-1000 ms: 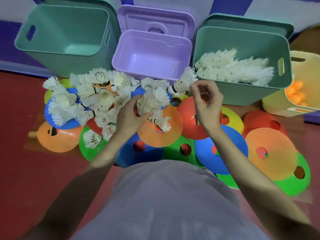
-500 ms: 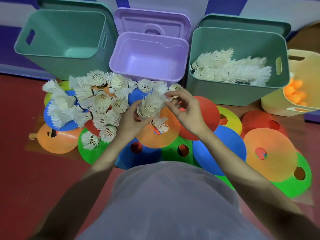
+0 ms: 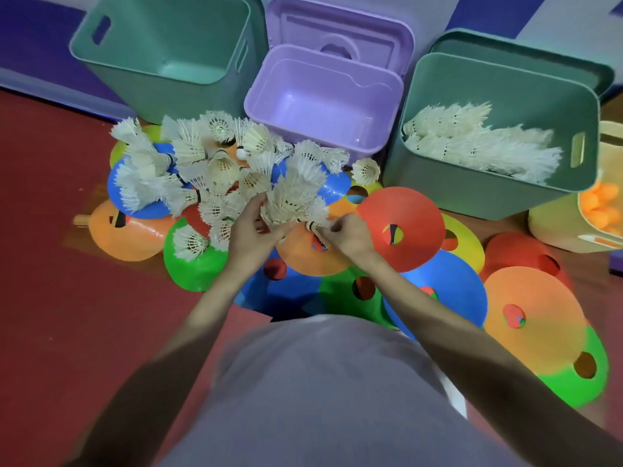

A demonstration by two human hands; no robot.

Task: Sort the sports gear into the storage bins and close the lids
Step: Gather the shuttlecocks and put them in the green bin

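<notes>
The left hand (image 3: 251,235) grasps a nested stack of shuttlecocks (image 3: 293,197) above the orange disc (image 3: 303,257). The right hand (image 3: 347,235) pinches the cork end of a shuttlecock (image 3: 312,225) at the stack's base. Loose shuttlecocks (image 3: 188,170) lie piled on the discs to the left. The far right green bin (image 3: 472,193) holds sorted shuttlecocks (image 3: 478,146). The purple bin (image 3: 269,96) and far left green bin (image 3: 111,72) stand open.

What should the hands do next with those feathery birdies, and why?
Probably lift the shuttlecock bunch that the left hand and right hand grip into the right green bin; that bin already holds shuttlecocks, while many remain on the cones.
</notes>
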